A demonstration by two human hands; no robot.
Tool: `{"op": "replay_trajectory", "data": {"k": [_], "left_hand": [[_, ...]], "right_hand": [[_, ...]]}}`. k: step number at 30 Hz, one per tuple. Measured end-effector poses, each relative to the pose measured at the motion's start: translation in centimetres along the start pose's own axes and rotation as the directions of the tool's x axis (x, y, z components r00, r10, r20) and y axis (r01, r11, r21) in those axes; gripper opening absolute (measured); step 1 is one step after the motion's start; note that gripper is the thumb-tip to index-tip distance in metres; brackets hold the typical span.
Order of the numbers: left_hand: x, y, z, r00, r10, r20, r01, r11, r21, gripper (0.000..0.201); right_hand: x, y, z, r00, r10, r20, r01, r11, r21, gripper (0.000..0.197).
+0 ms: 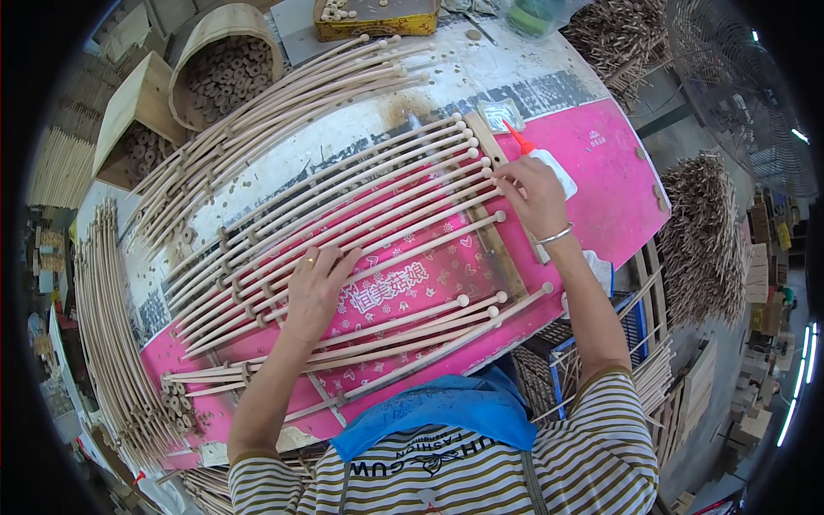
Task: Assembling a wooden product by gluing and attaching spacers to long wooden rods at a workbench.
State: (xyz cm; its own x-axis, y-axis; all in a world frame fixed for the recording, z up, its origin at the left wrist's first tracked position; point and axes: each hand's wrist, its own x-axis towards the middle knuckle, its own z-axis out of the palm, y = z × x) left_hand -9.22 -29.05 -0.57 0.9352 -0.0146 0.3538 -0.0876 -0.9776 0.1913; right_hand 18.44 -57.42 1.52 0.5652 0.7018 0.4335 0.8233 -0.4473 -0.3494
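Several thin wooden rods (403,190) with round ball ends lie side by side, slanting up to the right. My right hand (534,199), a bangle at its wrist, pinches the ball end of one rod near a wooden stop strip (489,142). Resting across the rods farther left is my left hand (313,287); its fingers are spread over them, and the undersides are hidden. Wooden rings (249,311) are threaded on the rods' left parts. A white glue bottle (558,172) with a red nozzle lies just beyond my right hand, near a small clear dish (500,116).
Pink sheeting (601,197) covers part of the table. More rods (283,99) lie at the back, and another bundle (112,326) is at the left. Wooden containers (225,69) of rings and a yellow tin (378,21) stand at the back. A fan (738,86) is at the upper right.
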Motion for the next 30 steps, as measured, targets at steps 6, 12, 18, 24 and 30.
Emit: {"op": "replay_trajectory", "data": {"k": [6,12,18,24,30], "left_hand": [[-1.0,1.1,-1.5,0.995,-0.080,-0.050,0.078,0.996,-0.044,0.047],[-3.2,1.8,-3.3,0.995,-0.092,0.045,0.096,0.991,-0.094,0.048],[-7.1,4.3,-4.9,0.961,-0.061,0.271,0.107,0.982,-0.159,0.049],[-8.1,3.7,-6.6,0.921,-0.111,0.373,0.188,0.967,-0.175,0.051],[-7.3,3.5,-6.3,0.904,-0.069,0.423,0.172,0.962,-0.211,0.052]], "right_hand": [[-2.8,-0.8,-1.7,0.995,0.077,0.066,-0.086,0.985,0.148,0.012],[-2.8,0.6,1.7,0.998,-0.014,0.061,0.018,0.998,-0.061,0.012],[-3.9,-2.0,-1.5,0.994,0.086,0.070,-0.098,0.979,0.177,0.013],[-10.8,-6.5,-5.6,0.914,0.037,0.405,-0.225,0.875,0.429,0.023],[-15.1,-8.2,-5.2,0.959,0.058,0.278,-0.112,0.977,0.183,0.042]]}}
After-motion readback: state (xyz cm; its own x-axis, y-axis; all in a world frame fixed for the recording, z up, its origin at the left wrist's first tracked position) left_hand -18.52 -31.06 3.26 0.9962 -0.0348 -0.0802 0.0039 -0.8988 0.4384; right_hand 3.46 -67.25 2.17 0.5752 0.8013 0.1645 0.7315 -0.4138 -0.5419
